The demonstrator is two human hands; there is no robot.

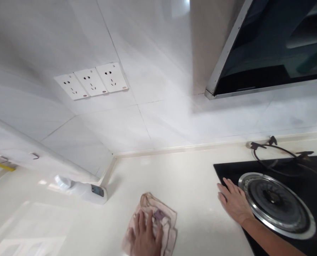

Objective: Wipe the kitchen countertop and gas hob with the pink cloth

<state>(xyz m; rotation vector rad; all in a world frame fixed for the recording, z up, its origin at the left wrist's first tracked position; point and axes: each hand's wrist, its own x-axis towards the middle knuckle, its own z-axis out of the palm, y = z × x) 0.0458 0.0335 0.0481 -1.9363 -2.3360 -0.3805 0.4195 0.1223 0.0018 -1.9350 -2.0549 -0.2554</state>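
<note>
My left hand (144, 237) lies flat, fingers spread, pressing a crumpled pale pink cloth (162, 218) onto the cream countertop (190, 181) at the bottom centre. My right hand (234, 203) rests flat with fingers stretched out on the left edge of the black glass hob (227, 170), just beside the round steel burner ring (277, 203). It holds nothing.
A white bottle (82, 189) lies on its side in the counter's back corner. Three white wall sockets (91, 81) sit on the tiled wall. A dark range hood (270, 46) hangs at upper right. A black pan support (281, 153) stands behind the burner.
</note>
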